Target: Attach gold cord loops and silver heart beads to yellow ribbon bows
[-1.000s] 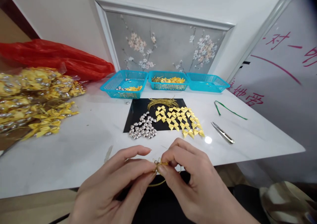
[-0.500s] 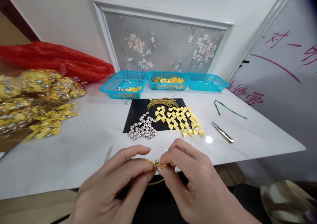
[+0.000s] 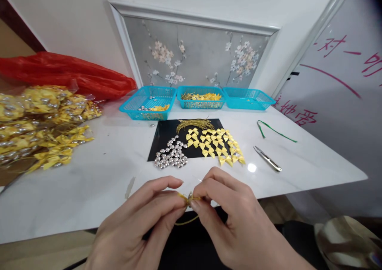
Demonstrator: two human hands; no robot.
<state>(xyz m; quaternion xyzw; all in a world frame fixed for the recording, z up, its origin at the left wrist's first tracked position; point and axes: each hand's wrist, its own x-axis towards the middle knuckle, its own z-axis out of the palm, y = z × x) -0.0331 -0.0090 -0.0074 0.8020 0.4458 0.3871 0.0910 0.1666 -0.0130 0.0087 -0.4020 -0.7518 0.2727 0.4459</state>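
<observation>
Pinched between the fingertips of my left hand [image 3: 143, 218] is a thin gold cord [image 3: 188, 222], which loops down below my fingers. My right hand [image 3: 229, 210] pinches the same cord a short way to the right. Between the two pinches sits a small silver bead [image 3: 190, 197], partly hidden by the fingertips. Beyond my hands lie a heap of silver beads [image 3: 171, 158], several rows of yellow bows [image 3: 219, 142] and a bundle of gold cords [image 3: 195, 123], partly on a black mat [image 3: 152, 146].
Three blue baskets [image 3: 146, 117] stand along the wall. At right lie a small pair of snips [image 3: 267, 159] and a green ribbon [image 3: 277, 132]. Bagged yellow bow pieces [image 3: 44, 107] and a red bag [image 3: 65, 73] pile up at left on the white table [image 3: 104, 190].
Both hands keep their pinch at nearly the same spot. The bead between them has turned slightly, and the cord loop below hangs a little differently.
</observation>
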